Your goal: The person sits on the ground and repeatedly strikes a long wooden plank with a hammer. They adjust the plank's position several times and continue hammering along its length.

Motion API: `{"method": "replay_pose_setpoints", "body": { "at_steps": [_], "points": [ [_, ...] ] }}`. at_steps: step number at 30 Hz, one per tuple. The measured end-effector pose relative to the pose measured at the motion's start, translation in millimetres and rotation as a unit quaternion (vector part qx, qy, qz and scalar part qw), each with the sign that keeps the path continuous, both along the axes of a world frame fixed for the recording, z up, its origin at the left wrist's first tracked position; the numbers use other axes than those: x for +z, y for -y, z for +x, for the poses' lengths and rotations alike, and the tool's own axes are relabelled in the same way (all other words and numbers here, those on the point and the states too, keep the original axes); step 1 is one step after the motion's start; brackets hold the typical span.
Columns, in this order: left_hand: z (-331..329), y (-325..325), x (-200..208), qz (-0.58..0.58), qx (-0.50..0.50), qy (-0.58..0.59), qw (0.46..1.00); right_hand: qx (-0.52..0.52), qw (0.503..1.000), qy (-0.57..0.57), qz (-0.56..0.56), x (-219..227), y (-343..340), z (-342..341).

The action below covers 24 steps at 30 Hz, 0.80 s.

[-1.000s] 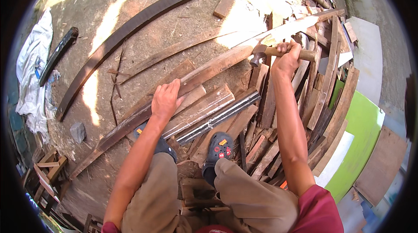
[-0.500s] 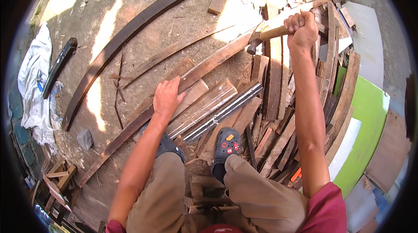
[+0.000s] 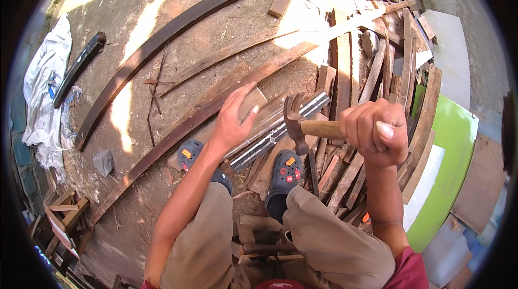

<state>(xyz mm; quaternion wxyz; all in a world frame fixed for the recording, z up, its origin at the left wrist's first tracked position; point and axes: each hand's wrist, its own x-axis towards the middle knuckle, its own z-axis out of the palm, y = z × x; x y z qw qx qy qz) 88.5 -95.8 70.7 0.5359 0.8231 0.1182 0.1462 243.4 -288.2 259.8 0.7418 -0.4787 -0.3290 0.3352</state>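
Observation:
My right hand (image 3: 375,132) is wrapped round the wooden handle of a claw hammer (image 3: 295,124), raised in front of my right knee. The hammer's metal head points left and touches no wood that I can see. My left hand (image 3: 232,119) is open, fingers stretched out, and appears raised just over a long wooden strip (image 3: 280,62). This strip runs slantwise from the lower left to the sunlit far right. Beneath it lie several short boards, among them a dark one with white streaks (image 3: 259,151), close to my shoes.
A curved dark timber (image 3: 162,38) lies on the ground to the left, beyond a grey stone (image 3: 103,162). White sacking (image 3: 46,94) is at the far left. Loose wood (image 3: 345,181) is heaped on the right beside a green panel (image 3: 445,151).
My left hand has come off the long strip, its fingers straightening. My right hand has brought the hammer from the strip's far part back toward me. My left shoe shows more.

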Motion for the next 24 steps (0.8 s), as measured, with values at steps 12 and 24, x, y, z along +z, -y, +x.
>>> {"method": "replay_pose_setpoints", "body": {
  "at_steps": [12, 24],
  "points": [
    [-9, 13, 12, -0.205, -0.257, -0.123, 0.936, 0.124, 0.976, -0.17, 0.05, -11, 22, -1],
    [6, -18, -2, -0.044, 0.031, -0.113, 0.992, 0.017, 0.962, -0.087, -0.259, -75, 42, -17]
  ]
}}
